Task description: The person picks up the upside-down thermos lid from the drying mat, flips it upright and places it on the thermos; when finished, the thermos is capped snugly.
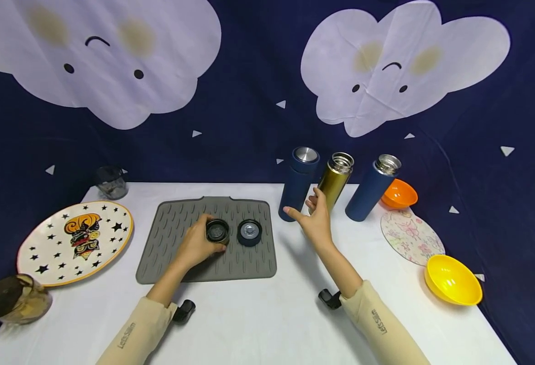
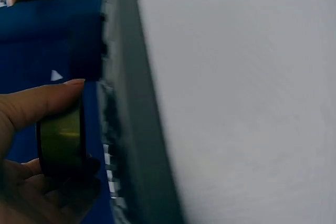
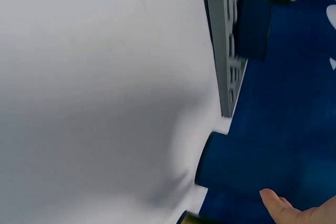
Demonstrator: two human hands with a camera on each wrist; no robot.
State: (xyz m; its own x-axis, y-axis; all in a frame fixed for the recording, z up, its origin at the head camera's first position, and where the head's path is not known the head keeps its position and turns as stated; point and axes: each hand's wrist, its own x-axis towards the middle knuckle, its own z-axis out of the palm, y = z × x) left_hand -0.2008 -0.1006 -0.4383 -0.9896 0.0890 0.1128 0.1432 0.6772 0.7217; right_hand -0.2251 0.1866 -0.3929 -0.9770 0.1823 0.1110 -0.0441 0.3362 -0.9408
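Observation:
My left hand pinches a gold-sided bottle lid, its dark inside facing up, at the grey drying mat. Whether that lid touches the mat I cannot tell. Beside it a dark blue lid lies inside up on the mat. My right hand reaches between bottles with thumb and fingers spread. Its fingers are by the gold bottle, which has no lid; contact is unclear. The thumb is in front of a blue bottle with a steel-topped lid. Another blue bottle, uncapped, stands to the right.
On the left are a star-patterned plate, a clear glass cup and an amber glass pitcher. To the right sit an orange bowl, a floral round mat and a yellow bowl. A dark blue curtain hangs behind the table.

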